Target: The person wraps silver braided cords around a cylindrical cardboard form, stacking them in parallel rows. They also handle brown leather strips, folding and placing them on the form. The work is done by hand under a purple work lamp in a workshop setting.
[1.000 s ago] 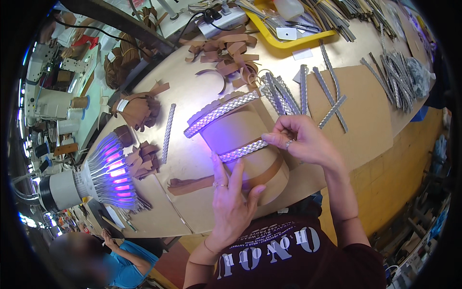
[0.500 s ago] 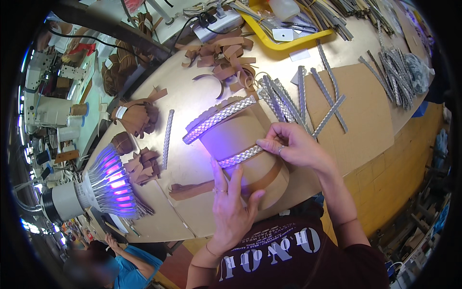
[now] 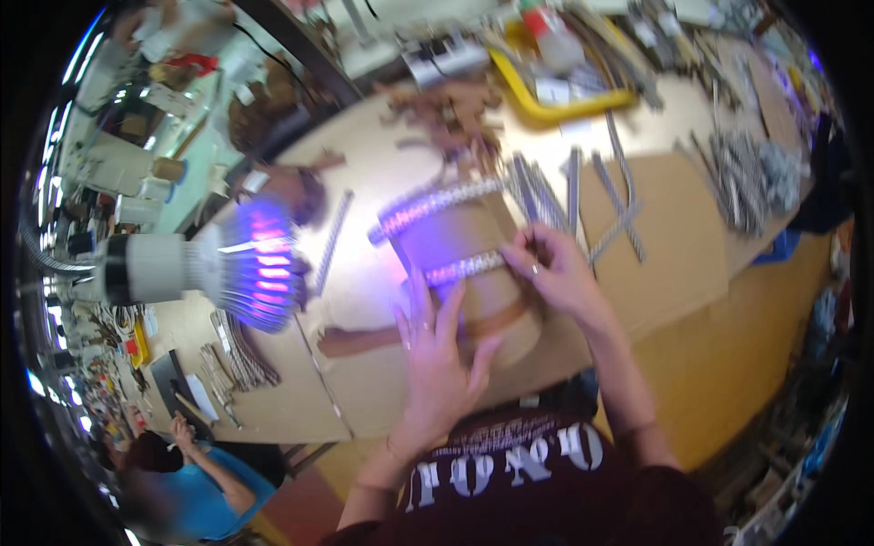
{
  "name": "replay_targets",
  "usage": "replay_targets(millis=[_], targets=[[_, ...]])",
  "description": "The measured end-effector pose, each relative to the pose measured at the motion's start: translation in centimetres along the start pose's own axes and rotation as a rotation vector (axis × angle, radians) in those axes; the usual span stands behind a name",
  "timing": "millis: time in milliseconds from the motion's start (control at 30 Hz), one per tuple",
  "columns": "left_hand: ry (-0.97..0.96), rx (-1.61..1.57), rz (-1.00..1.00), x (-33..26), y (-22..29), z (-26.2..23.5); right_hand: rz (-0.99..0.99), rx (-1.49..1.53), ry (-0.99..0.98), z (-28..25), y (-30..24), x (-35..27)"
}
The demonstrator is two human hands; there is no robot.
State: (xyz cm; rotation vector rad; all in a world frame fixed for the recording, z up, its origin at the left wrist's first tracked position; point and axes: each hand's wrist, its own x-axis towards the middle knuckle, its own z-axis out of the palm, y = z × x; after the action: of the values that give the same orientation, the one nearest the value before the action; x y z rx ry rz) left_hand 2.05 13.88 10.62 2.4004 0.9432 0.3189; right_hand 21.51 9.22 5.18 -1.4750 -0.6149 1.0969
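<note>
Leather piece, tan and curved, lies flat under my left hand, whose fingers are spread open and press down on it, gripping nothing. Just beyond those fingertips, my right hand pinches the end of a studded silver strip lying across the leather. Farther out, a second studded strip crosses the leather's far edge. Away to the left, a lamp glows purple.

Left hand lies flat on a tan piece; right hand seemingly pinches a studded strip between its fingers.
</note>
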Motion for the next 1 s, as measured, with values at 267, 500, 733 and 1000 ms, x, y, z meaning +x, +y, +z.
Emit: replay_targets(millis=[267, 500, 733, 1000], targets=[[0.088, -0.067, 0.000, 2.6, -0.9, 0.4, 0.056, 0.057, -0.053, -0.6, -2.8, 6.0], [0.083, 0.009, 0.017, 2.6, -0.8, 0.9, -0.010, 0.133, 0.174, -1.6, -0.8, 4.3], [0.122, -0.035, 0.014, 0.9, -0.7, 0.4, -0.186, -0.450, 0.587, -9.2, 0.5, -0.5], [0.275, -0.104, 0.173, -3.3, -1.0, 3.2, -0.170, -0.891, 0.704, -13.4, 1.1, -3.7]])
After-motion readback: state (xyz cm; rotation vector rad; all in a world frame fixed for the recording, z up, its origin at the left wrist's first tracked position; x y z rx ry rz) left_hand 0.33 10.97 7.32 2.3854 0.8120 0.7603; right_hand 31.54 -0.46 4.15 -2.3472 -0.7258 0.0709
